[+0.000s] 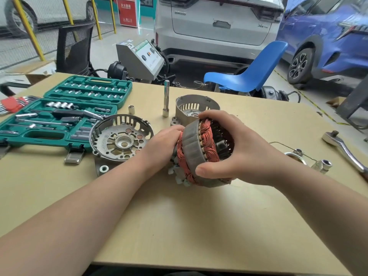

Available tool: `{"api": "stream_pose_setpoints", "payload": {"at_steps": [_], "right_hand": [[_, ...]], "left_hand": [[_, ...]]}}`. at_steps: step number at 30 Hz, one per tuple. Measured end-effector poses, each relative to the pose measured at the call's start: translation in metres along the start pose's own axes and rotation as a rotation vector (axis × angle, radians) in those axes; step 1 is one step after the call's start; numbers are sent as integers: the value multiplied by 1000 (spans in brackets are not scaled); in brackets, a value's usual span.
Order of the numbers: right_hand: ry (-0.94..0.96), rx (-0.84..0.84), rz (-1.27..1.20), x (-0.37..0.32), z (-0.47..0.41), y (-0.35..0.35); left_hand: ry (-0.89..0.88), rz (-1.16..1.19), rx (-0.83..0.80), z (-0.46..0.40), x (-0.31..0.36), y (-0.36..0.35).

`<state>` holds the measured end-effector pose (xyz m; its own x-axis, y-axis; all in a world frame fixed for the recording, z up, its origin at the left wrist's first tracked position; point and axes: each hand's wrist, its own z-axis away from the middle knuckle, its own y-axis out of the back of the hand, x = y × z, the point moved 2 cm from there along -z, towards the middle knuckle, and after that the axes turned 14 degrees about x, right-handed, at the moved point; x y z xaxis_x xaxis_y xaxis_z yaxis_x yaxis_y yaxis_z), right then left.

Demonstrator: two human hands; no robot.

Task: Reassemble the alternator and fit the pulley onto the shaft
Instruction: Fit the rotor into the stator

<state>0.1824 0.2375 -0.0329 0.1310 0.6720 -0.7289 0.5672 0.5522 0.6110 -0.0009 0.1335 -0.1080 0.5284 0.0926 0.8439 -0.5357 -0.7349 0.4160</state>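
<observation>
1. Head view: over the tan counter (199, 226), the right hand (237, 150) grips the stator (194, 153), copper windings showing, thumb curled at its lower rim.
2. The left hand (162, 145) holds its far side; finger positions are hidden.
3. Two alternator housings, the left housing (121, 139) and the rear housing (196, 109), lie open behind.
4. An open green socket case (59, 114) holds sockets and drivers; a ratchet (345, 149) lies at right
</observation>
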Motion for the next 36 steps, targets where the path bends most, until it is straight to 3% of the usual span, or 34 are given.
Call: {"api": "stream_pose_setpoints", "payload": {"at_steps": [2, 6, 9, 13, 20, 25, 30, 36], "right_hand": [[-18, 0, -25, 3, -2, 1], [-38, 14, -114, 18, 7, 8], [-43, 34, -235, 33, 17, 12], [-28, 76, -299, 48, 26, 11], [80, -5, -182, 52, 36, 15], [142, 32, -191, 49, 40, 13], [70, 114, -257, 49, 45, 12], [2, 58, -320, 47, 37, 13]], "left_hand": [[-4, 41, -67, 7, 1, 5], [286, 456, -433, 7, 4, 10], [119, 339, -572, 4, 1, 11], [-92, 63, -503, -1, 3, 7], [-141, 174, -489, -2, 3, 4], [-186, 233, -456, 2, 5, 4], [-200, 238, -435, 2, 7, 0], [-183, 268, -421, 0, 3, 1]]}}
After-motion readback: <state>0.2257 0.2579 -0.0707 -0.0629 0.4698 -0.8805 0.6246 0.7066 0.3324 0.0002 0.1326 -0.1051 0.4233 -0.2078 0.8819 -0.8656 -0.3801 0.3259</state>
